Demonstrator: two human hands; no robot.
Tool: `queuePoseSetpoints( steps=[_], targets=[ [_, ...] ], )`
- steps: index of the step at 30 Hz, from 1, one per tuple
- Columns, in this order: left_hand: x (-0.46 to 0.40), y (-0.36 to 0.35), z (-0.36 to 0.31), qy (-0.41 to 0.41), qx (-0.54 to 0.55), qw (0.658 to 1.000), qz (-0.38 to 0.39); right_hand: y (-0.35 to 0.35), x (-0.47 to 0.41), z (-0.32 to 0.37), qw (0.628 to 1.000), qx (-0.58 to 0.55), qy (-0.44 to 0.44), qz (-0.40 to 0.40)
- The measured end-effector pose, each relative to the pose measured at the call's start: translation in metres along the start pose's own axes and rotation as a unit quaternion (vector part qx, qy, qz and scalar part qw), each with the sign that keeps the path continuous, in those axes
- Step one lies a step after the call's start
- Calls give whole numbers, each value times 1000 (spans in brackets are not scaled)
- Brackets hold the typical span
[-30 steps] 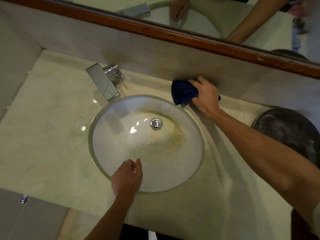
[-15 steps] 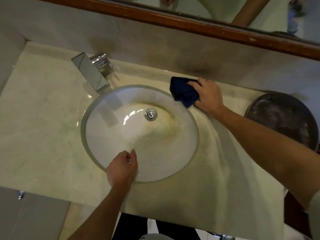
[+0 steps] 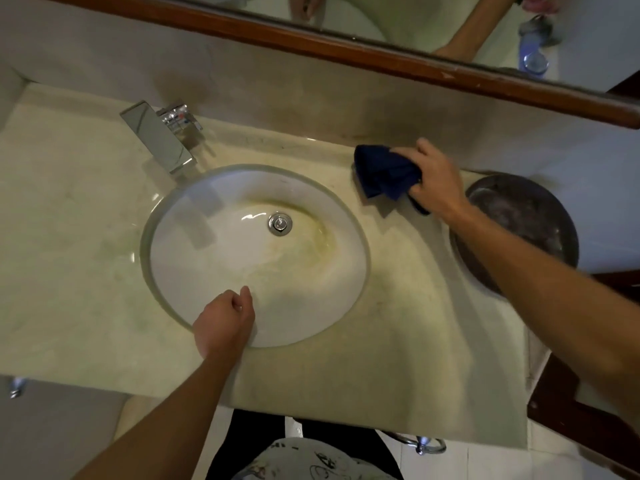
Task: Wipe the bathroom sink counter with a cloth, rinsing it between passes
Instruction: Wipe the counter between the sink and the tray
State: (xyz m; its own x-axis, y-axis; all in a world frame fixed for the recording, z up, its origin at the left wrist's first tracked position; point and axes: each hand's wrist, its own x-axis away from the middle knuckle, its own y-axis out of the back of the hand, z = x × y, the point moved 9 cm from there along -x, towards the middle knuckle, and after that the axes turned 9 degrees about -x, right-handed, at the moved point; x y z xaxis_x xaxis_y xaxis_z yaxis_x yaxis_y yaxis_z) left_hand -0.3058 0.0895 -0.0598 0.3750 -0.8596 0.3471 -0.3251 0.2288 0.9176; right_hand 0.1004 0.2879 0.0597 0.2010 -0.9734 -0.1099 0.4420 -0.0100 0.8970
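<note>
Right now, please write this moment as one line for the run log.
step: wiping counter | right hand: holds blue cloth beside basin | left hand: on basin rim | faucet: no water seen

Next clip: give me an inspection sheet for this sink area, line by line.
Surface: pale marble counter, yellowish staining in the white basin around the drain.
Job's things: dark blue cloth bunched on the counter behind the basin; tap not running.
Clutter: dark round tray at the right end.
Hands: right hand grips the cloth; left hand rests on the basin's front rim, loosely curled.
Cables: nothing seen.
Surroundings: wood-framed mirror above.
</note>
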Motion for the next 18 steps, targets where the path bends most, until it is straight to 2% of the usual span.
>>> queuePoseSetpoints(
  steps=[3, 6, 13, 18],
  targets=[
    [-1, -1, 0, -2, -5, 1000, -6, -15, -12, -23, 991, 110, 47, 67],
    [-1, -2, -1, -12, -8, 1000, -16, -33, -1, -45, 985, 143, 31, 92],
    [-3, -5, 0, -23, -8, 1000, -14, -58, 63, -33, 985, 108, -87, 100],
    [0, -2, -4, -65, 25, 997, -29, -71, 148, 13, 976, 103, -185, 52]
  ],
)
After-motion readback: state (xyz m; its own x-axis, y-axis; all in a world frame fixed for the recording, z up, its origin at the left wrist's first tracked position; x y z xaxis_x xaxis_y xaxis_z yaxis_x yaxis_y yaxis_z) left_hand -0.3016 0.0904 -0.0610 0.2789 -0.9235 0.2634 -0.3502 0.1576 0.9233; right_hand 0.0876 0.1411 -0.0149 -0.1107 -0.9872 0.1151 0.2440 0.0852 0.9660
